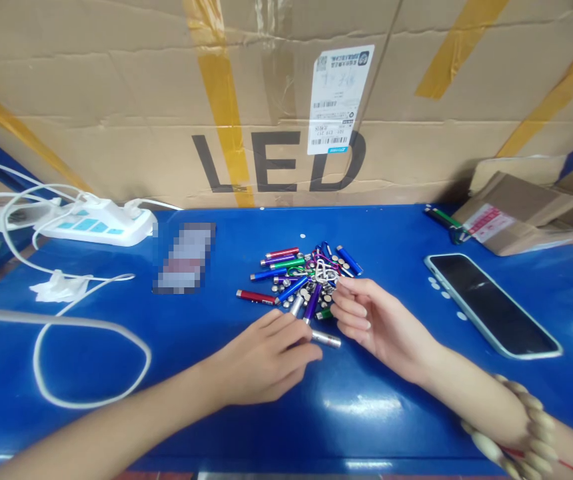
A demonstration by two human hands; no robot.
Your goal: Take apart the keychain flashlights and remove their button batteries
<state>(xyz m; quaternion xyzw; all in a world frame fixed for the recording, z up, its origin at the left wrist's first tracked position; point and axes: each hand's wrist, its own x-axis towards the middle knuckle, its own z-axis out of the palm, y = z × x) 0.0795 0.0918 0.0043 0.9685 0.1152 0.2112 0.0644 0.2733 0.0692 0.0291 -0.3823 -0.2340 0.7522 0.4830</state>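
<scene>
Since the clip looks light and stiff, our right hand pinches its edge, mid-frame; we can't tell if our left hand grips.

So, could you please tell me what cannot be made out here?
All in the head view:
Lower shiny silver metal tube: left end hidden by the bare left hand.
White rectangular paper label: fine print too small and blurred.
Grey pixelated rectangle: its identity masked by mosaic.
Open brown cardboard carton: inside hidden by its flaps, right side cut off by picture edge.
</scene>
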